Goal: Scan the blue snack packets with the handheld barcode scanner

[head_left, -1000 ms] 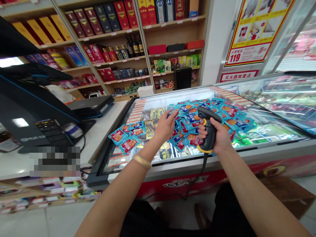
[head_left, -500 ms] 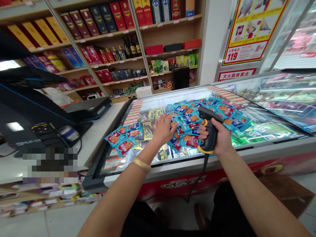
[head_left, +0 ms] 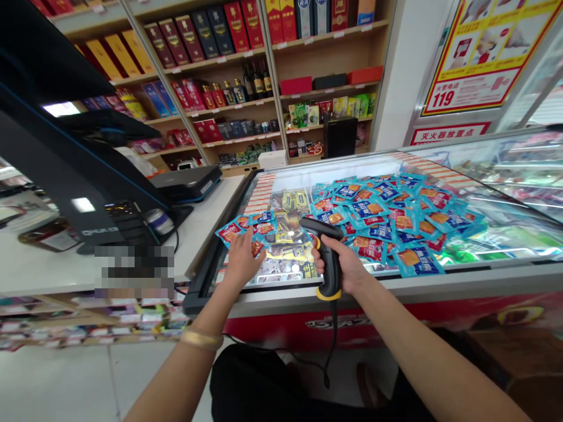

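Observation:
My left hand (head_left: 241, 264) hangs open with spread fingers at the near left of a glass-topped chest freezer (head_left: 281, 293), over a heap of foil snack packets. Blue packets with orange panels (head_left: 396, 225) fill most of the freezer's right side, and some lie next to my left fingers. Yellow packets (head_left: 294, 200) lie farther back. My right hand (head_left: 341, 264) grips a black handheld barcode scanner (head_left: 328, 256) with a yellow base, and its black cord (head_left: 334, 346) hangs down past the freezer's front. Whether my left fingertips touch the packets is hard to tell.
A white counter (head_left: 206, 234) to the left holds a black checkout terminal (head_left: 74, 152) and a dark flat device (head_left: 187, 183). Wooden shelves (head_left: 211, 41) of boxed liquor stand behind. A glass display case (head_left: 523, 170) extends along the right.
The view has swung left. Both hands have shifted left and nearer, my left hand now at the freezer's near left and the scanner held more upright.

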`<state>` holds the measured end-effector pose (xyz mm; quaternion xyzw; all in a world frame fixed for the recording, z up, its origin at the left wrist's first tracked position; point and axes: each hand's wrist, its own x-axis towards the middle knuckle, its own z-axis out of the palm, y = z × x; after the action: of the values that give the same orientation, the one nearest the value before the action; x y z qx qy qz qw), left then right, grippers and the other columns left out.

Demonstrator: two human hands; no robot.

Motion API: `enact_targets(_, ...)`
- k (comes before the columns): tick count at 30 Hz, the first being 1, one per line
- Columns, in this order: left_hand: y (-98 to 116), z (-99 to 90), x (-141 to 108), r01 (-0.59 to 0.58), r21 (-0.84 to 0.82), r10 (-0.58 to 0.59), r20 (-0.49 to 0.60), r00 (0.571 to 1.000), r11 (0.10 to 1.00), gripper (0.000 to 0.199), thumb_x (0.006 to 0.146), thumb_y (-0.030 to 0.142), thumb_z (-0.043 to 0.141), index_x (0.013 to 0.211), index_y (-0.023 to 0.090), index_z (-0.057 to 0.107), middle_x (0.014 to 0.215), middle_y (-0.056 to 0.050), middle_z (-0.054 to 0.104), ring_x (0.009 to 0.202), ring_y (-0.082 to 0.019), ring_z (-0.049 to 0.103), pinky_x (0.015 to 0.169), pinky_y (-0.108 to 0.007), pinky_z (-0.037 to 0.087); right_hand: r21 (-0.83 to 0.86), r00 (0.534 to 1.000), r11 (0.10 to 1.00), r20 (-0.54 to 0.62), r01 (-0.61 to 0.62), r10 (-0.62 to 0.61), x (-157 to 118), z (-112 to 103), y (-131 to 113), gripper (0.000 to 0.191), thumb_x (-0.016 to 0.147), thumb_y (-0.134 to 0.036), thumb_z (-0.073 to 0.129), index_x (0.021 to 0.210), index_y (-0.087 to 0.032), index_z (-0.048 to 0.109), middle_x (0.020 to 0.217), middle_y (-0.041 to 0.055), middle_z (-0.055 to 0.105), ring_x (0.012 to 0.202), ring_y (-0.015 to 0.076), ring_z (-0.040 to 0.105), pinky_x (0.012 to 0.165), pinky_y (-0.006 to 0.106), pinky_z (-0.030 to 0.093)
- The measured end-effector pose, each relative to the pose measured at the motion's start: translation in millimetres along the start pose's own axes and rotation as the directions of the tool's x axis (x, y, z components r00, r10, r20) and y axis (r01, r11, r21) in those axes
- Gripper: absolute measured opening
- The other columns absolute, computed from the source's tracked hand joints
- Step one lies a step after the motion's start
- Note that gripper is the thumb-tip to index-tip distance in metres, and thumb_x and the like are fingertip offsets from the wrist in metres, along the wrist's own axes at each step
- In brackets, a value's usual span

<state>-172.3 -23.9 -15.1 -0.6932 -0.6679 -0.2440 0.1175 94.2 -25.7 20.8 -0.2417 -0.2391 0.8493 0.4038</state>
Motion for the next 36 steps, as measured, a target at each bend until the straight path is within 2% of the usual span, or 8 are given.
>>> enact_targets(6,5.6,-1.6,-6.6,-0.012,-0.05,0.01,-0.031,0.999,0.999,0.051,0.081,0.03,0.059,0.129,0.017,0.05,0.111,-0.015,0.063,0.109,-0.031,0.056,0.098,-0.049,0.043,-0.105,0.998,0.992,-0.023,-0.062,0.06,2.0,4.2,9.7,0.02,0.077,-0.033,0.068,0.077,-0.015,0.061,0.059,-0.0013,0.056,0.044,0.0075,0.049,0.042,0.019,0.042)
enact_targets(10,17.9,-10.5,-6.9,0.073,-0.352,-0.107,-0.078,0.991,0.933,0.046,0.084,0.04,0.055,0.124,0.018,0.055,0.116,-0.014,0.063,0.108,-0.027,0.059,0.094,-0.043,0.047,-0.11,0.997,0.991,-0.034,-0.071,0.068,0.6,3.0,8.3,0.02,0.077,-0.033,0.068,0.076,-0.014,0.061,0.058,-0.0011,0.057,0.044,0.0073,0.049,0.042,0.019,0.042)
enact_targets(12,22.9,-13.9,-6.2,0.161,-0.608,-0.242,-0.053,0.969,0.778,0.047,0.086,0.051,0.048,0.118,0.017,0.058,0.112,-0.012,0.066,0.103,-0.024,0.062,0.086,-0.038,0.051,-0.116,0.997,0.991,-0.03,-0.068,0.065,-0.1,3.3,8.4,0.021,0.076,-0.034,0.069,0.076,-0.015,0.061,0.058,-0.0012,0.057,0.044,0.0072,0.049,0.041,0.019,0.042)
enact_targets(14,26.5,-16.0,-4.9,0.284,-0.805,-0.37,0.088,0.925,0.52,0.052,0.083,0.061,0.046,0.105,0.017,0.061,0.097,-0.01,0.07,0.092,-0.023,0.066,0.076,-0.034,0.053,-0.137,0.998,0.989,-0.019,-0.063,0.061,-1.1,4.0,9.0,0.021,0.076,-0.034,0.069,0.076,-0.015,0.061,0.058,-0.0014,0.057,0.044,0.0073,0.049,0.041,0.019,0.042)
enact_targets(16,29.3,-17.4,-3.4,0.396,-0.876,-0.42,0.26,0.87,0.276,0.055,0.076,0.068,0.05,0.093,0.017,0.061,0.082,-0.008,0.07,0.081,-0.023,0.067,0.068,-0.034,0.054,-0.169,0.998,0.984,0.001,-0.054,0.055,-2.3,4.4,9.9,0.022,0.075,-0.035,0.07,0.077,-0.015,0.061,0.058,-0.0015,0.057,0.044,0.0076,0.049,0.041,0.019,0.042)
enact_targets(18,32.2,-18.7,-2.4,0.449,-0.882,-0.41,0.359,0.839,0.146,0.055,0.07,0.07,0.055,0.089,0.018,0.06,0.075,-0.006,0.069,0.077,-0.023,0.068,0.064,-0.034,0.054,-0.2,0.998,0.979,0.031,-0.046,0.054,-3.4,4.0,11.0,0.023,0.074,-0.035,0.071,0.079,-0.015,0.061,0.059,-0.0012,0.058,0.044,0.0079,0.05,0.041,0.02,0.043)
enact_targets(25,40.5,-22.6,-3.6,0.44,-0.887,-0.378,0.361,0.852,0.143,0.052,0.067,0.067,0.06,0.083,0.018,0.058,0.074,-0.004,0.068,0.073,-0.022,0.067,0.062,-0.034,0.055,-0.26,0.992,0.966,0.114,-0.016,0.047,-4.4,0.3,13.8,0.026,0.074,-0.039,0.072,0.078,-0.016,0.061,0.061,-0.0011,0.06,0.043,0.0078,0.051,0.041,0.02,0.044)
enact_targets(36,36.1,-20.3,-3.8,0.435,-0.895,-0.395,0.366,0.843,0.098,0.053,0.064,0.066,0.066,0.081,0.017,0.062,0.08,-0.006,0.071,0.078,-0.023,0.068,0.071,-0.036,0.055,-0.256,0.993,0.966,0.104,-0.031,0.059,-5.8,4.6,12.5,0.028,0.071,-0.039,0.073,0.078,-0.014,0.062,0.061,-0.0008,0.058,0.044,0.0074,0.05,0.041,0.02,0.043)
